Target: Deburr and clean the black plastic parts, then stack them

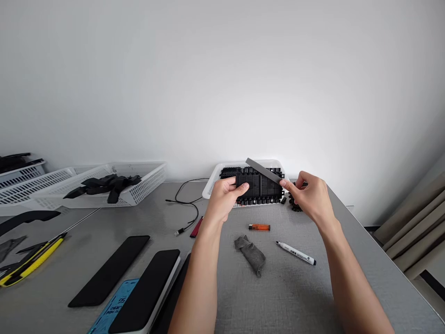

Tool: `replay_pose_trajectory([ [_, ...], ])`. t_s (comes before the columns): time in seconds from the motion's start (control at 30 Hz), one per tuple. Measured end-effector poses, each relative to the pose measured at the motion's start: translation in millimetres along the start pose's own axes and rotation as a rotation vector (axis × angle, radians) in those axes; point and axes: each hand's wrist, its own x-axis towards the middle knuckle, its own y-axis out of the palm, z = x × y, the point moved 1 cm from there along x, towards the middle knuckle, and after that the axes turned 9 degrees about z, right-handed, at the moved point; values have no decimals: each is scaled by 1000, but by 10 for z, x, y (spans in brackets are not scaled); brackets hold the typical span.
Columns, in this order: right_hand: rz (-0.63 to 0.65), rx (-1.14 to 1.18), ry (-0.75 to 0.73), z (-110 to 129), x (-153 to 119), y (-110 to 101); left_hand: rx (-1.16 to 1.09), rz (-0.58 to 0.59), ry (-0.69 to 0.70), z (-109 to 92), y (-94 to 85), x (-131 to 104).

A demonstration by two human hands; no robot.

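My left hand [221, 197] is closed on the left end of a black plastic panel [255, 186] with notched long edges, its thumb lying on the panel's face. In my right hand [311, 197], thumb and fingers pinch the lower right end of a flat grey strip [262, 170]. The strip slants up to the left across the panel's upper part; whether the two touch I cannot tell. Behind them stands a white basket [210, 182] holding similar black notched parts. Another dark part [296, 204] lies partly hidden behind my right hand.
On the grey table [295, 297] lie an orange lighter [259, 227], a grey cloth [250, 254], a white marker [295, 253] and a black cable [187, 202]. To the left are black slabs [111, 269], a yellow-and-black cutter [34, 260] and white baskets [148, 185] with black pieces.
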Motion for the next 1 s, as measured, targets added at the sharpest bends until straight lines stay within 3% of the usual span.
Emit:
replay_pose_trajectory([
  [0.2,19,-28,-40,128,-53,122,62,29,-25,18,42,-6],
  [0.4,16,11,33,9,-7,13,40,2,-26,33,42,10],
  [0.6,35,27,-48,124,-62,113,63,27,16,10,89,-3],
  [0.83,-102,24,13,-163,86,3,25,-12,-30,74,-5,47],
  [1.0,-86,38,-68,-90,50,55,-45,55,-79,97,29,68],
])
